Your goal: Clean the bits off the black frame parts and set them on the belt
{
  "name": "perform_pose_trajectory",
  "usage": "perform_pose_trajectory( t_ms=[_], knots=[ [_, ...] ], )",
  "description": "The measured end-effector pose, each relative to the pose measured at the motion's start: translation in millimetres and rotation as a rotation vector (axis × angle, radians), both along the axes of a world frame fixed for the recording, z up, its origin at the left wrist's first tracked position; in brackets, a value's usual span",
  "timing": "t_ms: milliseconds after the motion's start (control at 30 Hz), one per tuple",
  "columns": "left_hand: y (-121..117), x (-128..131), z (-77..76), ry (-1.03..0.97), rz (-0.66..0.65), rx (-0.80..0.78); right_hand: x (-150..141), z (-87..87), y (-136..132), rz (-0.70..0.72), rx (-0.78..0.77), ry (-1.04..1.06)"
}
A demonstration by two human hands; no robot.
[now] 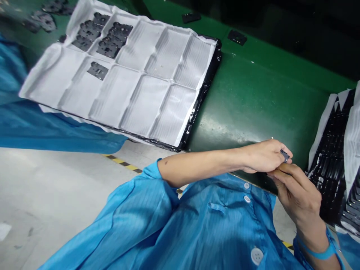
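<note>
Over the near edge of the bench, at the lower right, my left hand (266,155) is closed with a small flat black part (285,154) showing between its fingers. My right hand (300,191) comes up from below, its fingers pressed together against the underside of my left hand. What its fingertips grip is mostly hidden. To the left lies a divided tray (157,77) lined with white cloth. Black plates with holes (114,39) are heaped in two of its far compartments, and one single plate (97,70) rests in a near compartment.
Two loose black plates (237,37) lie on the green bench (253,97) beyond the tray. More plates (42,20) sit blurred at the far left, near another person's blue sleeve (11,75). Stacked black trays with white liners (327,157) stand at the right edge.
</note>
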State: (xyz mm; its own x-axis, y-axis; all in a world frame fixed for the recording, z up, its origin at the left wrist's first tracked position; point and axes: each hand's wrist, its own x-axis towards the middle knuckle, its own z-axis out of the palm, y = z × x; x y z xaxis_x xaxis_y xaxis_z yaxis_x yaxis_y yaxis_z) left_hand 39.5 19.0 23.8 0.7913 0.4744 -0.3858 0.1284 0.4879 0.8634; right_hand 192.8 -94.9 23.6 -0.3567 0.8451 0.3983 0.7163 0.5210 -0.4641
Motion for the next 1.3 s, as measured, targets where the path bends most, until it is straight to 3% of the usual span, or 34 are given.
perform_pose_trajectory(
  t_ms=[300, 667, 833, 1033, 1300],
  knots=[
    [-1.4, 3.2, 7.0, 0.032, -0.012, -0.031, 3.5, -2.9, -6.7, -0.030, 0.061, 0.033],
    [-6.6, 7.5, -6.1, -0.012, 0.026, -0.103, 18.9, -19.4, -14.8, -0.017, 0.036, -0.032],
    [-3.2, 6.7, 0.2, 0.071, 0.000, -0.130, 10.2, -16.2, -10.7, -0.009, 0.076, -0.010],
    [-3.0, 7.8, 1.2, 0.033, -0.031, -0.069, 7.7, -10.6, -13.5, -0.043, 0.124, 0.037],
    [-5.0, 6.4, 6.5, 0.048, -0.018, -0.100, 20.4, -15.8, -24.3, 0.005, 0.016, 0.059]
  ],
)
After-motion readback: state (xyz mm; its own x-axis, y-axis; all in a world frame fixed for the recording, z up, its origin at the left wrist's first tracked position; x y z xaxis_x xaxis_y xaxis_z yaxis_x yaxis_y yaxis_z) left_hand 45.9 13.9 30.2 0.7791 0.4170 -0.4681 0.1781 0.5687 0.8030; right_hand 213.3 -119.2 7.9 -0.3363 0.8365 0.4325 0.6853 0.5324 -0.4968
